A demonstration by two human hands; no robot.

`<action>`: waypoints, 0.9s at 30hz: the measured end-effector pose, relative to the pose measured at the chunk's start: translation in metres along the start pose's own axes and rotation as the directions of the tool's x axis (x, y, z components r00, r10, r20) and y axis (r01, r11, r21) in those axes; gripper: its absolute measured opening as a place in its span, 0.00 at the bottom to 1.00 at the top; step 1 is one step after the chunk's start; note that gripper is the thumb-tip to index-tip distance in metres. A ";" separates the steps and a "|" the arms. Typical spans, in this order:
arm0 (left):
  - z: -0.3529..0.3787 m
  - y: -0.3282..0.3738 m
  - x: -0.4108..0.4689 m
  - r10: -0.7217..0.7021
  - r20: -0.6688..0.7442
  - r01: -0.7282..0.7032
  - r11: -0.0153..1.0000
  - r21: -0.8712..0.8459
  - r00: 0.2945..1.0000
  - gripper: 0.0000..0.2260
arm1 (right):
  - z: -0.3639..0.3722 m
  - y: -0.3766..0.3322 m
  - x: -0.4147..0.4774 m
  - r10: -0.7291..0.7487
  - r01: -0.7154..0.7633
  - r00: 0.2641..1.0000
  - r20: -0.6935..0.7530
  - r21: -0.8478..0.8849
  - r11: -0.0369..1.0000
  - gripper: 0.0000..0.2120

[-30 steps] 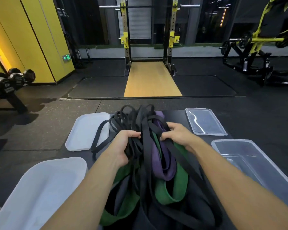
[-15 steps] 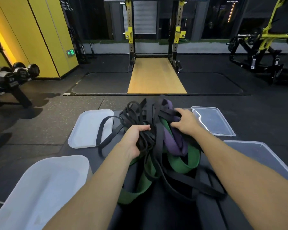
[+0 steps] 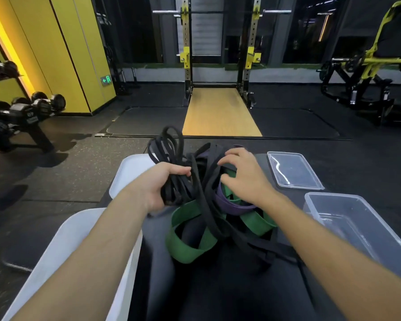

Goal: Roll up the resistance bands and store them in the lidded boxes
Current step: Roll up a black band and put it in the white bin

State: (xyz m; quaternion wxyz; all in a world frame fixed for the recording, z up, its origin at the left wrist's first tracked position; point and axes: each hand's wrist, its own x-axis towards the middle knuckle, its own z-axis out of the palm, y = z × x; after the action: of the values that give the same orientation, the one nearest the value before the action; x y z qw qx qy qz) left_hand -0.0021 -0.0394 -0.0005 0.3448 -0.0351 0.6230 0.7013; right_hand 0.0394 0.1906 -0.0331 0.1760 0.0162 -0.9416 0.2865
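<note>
The thin black bands (image 3: 169, 144) within the fingers (image 3: 183, 173) of the left hand (image 3: 158, 186) looked like matt rubber, as did the broad, smooth green band (image 3: 185, 249) and purple band (image 3: 232, 206) nearer than them. To the right of the right hand (image 3: 243, 179) and its fingers, the lid (image 3: 294, 170) and box (image 3: 357, 218) were clear, glossy plastic. The surface (image 3: 218, 297) was matt black.

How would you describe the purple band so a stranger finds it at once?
From the wooden platform, look down to the tangled pile. Under the right hand lies the purple band, the only purple one among black bands and green bands.
</note>
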 end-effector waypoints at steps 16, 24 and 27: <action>-0.006 0.050 -0.091 0.394 -0.095 -0.404 0.861 -0.309 0.914 0.08 | 0.052 -0.056 -0.112 -0.056 0.145 0.878 0.475 -0.153 0.978 0.22; -0.014 0.050 -0.093 0.427 -0.171 -0.456 0.771 -0.445 0.888 0.08 | 0.005 -0.029 -0.059 0.223 -0.237 0.971 0.082 0.381 0.894 0.12; -0.013 0.050 -0.091 0.438 -0.192 -0.475 0.757 -0.449 0.878 0.09 | -0.028 -0.008 -0.032 0.434 -0.345 0.897 0.080 0.742 0.575 0.09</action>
State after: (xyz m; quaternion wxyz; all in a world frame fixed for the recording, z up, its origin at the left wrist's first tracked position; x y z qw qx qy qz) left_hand 0.0362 -0.0905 0.0826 0.1197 0.0066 0.4299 0.8949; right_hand 0.0794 0.1968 -0.0174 0.1383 -0.1372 -0.7118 0.6749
